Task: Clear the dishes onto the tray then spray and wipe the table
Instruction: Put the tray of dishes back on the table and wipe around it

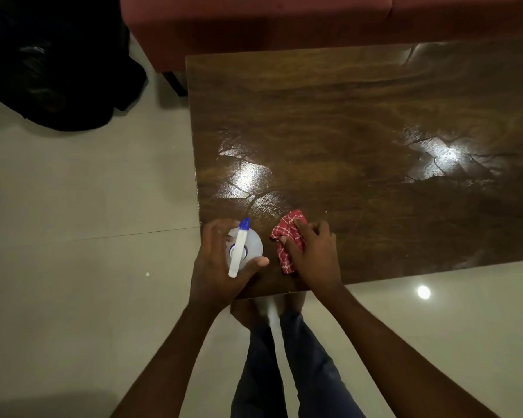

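A dark wooden table (360, 122) fills the upper right, its top shining with wet streaks. At its near left corner stands a white spray bottle (244, 248) with a blue nozzle. My left hand (216, 263) is wrapped around the bottle, thumb on the right side. Just to the right, a red-and-white checked cloth (286, 236) lies bunched on the table. My right hand (313, 251) presses on the cloth with its fingers curled over it. No dishes or tray are in view.
A red sofa (254, 22) runs along the table's far side. A black bag (49, 64) sits on the pale tiled floor (73, 221) at upper left. My legs (284, 357) stand at the table's near edge.
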